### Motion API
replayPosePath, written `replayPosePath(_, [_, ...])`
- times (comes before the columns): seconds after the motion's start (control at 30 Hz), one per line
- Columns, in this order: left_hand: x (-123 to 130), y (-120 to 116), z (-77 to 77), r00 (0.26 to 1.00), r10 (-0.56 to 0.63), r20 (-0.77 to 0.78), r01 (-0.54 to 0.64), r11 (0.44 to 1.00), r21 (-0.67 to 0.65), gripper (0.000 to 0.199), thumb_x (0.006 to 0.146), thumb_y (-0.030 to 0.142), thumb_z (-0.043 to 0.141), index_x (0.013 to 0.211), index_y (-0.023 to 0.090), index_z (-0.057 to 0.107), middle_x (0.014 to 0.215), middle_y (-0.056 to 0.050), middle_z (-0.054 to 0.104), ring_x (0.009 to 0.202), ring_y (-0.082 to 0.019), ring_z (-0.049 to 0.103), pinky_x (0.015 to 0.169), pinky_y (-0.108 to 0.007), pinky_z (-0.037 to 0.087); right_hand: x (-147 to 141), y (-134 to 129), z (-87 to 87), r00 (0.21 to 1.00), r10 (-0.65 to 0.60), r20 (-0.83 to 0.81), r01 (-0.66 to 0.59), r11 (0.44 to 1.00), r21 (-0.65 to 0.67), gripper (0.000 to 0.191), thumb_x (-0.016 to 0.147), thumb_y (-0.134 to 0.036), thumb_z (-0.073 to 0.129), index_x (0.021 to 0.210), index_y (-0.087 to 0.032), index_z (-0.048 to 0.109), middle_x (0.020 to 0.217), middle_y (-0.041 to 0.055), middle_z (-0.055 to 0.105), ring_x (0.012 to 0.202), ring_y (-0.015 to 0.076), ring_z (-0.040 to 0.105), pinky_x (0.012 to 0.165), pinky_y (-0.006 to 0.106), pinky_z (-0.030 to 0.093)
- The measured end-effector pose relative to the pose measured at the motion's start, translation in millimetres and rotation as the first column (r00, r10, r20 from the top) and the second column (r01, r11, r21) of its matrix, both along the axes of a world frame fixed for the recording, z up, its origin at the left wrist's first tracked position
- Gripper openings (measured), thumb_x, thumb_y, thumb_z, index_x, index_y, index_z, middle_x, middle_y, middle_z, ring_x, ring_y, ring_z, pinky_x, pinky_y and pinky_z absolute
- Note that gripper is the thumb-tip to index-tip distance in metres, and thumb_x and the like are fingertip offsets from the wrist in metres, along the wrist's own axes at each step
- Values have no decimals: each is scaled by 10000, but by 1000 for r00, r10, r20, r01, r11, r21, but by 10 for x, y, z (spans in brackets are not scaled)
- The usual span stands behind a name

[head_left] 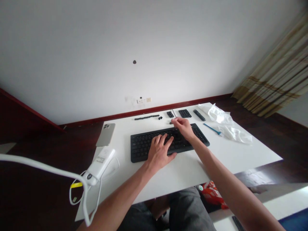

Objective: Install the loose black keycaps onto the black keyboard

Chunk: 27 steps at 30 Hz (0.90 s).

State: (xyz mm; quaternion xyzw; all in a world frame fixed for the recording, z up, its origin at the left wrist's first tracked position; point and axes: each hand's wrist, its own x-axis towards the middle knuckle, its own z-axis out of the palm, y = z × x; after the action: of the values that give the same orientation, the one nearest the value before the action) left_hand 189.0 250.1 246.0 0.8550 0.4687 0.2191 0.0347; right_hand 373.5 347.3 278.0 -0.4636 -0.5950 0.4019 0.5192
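Note:
A black keyboard (141, 146) lies on the white table (187, 173). My left hand (160, 150) rests on its middle with the fingers spread, holding nothing. Over the keyboard's back edge, my right hand (183, 126) has its thumb and fingers pinched together; what they hold, if anything, is too small to make out. Small dark pieces lie just beside those fingertips. Behind the keyboard are a row of black keycaps (146, 117), a few loose keycaps (160, 118), a small group of keycaps (170, 114) and a larger keycap block (185, 113).
A black remote-like object (199, 115), a blue tool (212, 129) and clear plastic wrapping (232, 132) lie at the right. At the left are a phone (105, 134) and a white device (100, 165) with a cable. A thick white tube (48, 167) crosses the lower left.

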Motion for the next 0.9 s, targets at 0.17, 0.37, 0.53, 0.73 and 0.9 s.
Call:
replayPosePath(0.17, [-6, 3, -20, 1000, -2, -10, 2, 1000, -1, 713, 885, 534, 709, 1523, 281, 517, 1555, -110, 507, 1371, -361, 462, 1167, -554, 373, -279, -73, 681, 843, 313, -437, -406, 903, -138, 668, 857, -659, 686, 587, -246, 234, 503, -100, 153, 435, 73, 126, 408, 250, 175])
replayPosePath(0.37, [-13, 14, -6, 1000, -10, 4, 10, 1000, -4, 694, 867, 546, 726, 1480, 264, 560, 1485, -120, 562, 1351, -356, 481, 1159, -536, 389, -579, 21, 397, 844, 356, -401, -479, 836, -265, 691, 777, -685, 754, 570, -257, 252, 480, -113, 143, 422, 62, 91, 409, 257, 83])
replayPosePath(0.53, [-15, 9, -32, 1000, -8, 4, 8, 1000, 12, 650, 888, 567, 693, 1448, 254, 591, 1495, -128, 552, 1357, -352, 474, 1161, -539, 382, -611, 159, -21, 967, 246, -71, -254, 957, -140, 643, 854, -700, 659, 575, -258, 284, 477, -80, 237, 449, 90, 196, 445, 274, 168])
replayPosePath(0.73, [-29, 5, -32, 1000, -7, -2, 7, 1000, 6, 717, 892, 580, 682, 1515, 261, 526, 1534, -119, 523, 1378, -355, 460, 1170, -536, 372, -349, 578, 27, 812, -138, 567, -57, 948, 313, 152, 914, -338, 685, 841, -207, 707, 776, 16, 656, 686, 162, 571, 692, 297, 445])
replayPosePath(0.9, [-41, 12, 7, 1000, -13, -4, 13, 1000, 4, 725, 888, 599, 681, 1505, 248, 534, 1508, -120, 541, 1364, -344, 468, 1168, -520, 383, -234, 828, -239, 645, -60, 762, -186, 954, 233, 337, 881, -131, 671, 1202, -193, 751, 1241, 127, 715, 902, 215, 698, 881, 347, 528])
